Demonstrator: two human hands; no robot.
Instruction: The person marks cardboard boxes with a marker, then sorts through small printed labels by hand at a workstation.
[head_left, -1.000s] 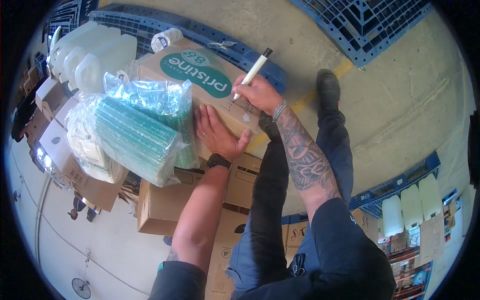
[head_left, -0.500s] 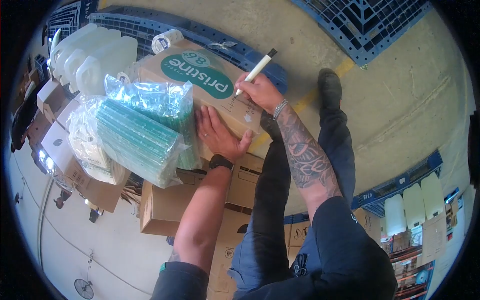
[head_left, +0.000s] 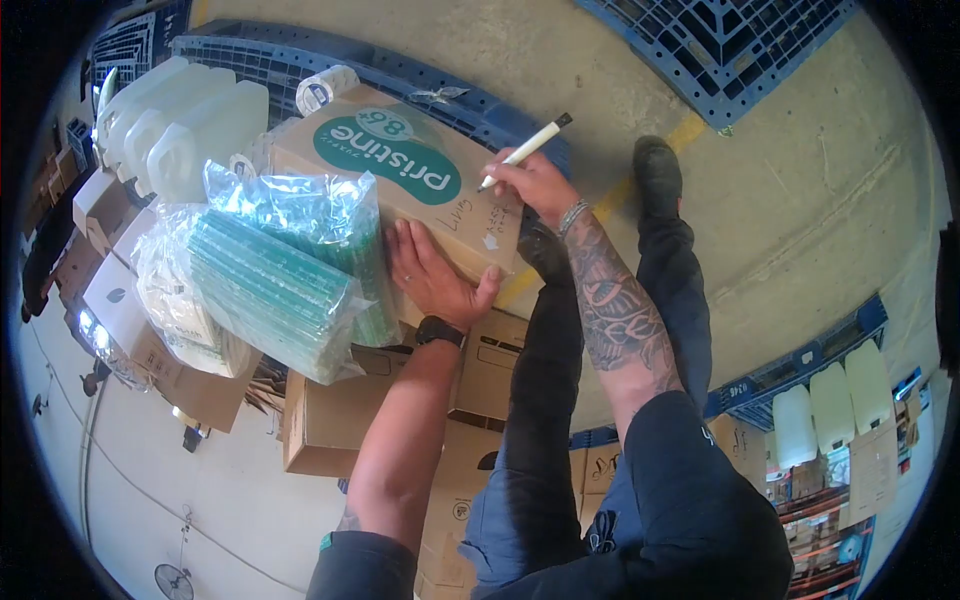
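A cardboard box (head_left: 290, 152) bears a green oval label reading "pristine" and black handwriting beside it. My right hand (head_left: 533, 185) grips a white marker (head_left: 530, 147) with a dark end, its tip just over the box near the writing. Flat against the box's near side lies my left hand (head_left: 435, 278), fingers spread, with no object in it. Left of that hand, plastic bags of green straws (head_left: 270, 280) rest on and beside the box. A white roll (head_left: 327, 90) sits at the box's far edge.
Translucent jugs (head_left: 205, 135) stand at the upper left, by a blue pallet (head_left: 400, 75). Another blue pallet (head_left: 715, 50) lies on the floor at the upper right. Below my left hand is an open cardboard box (head_left: 335, 410). More jugs (head_left: 830, 408) are at the right.
My right hand and the marker have shifted slightly right, away from the handwriting, and more letters show on the box. My left hand stays on the box.
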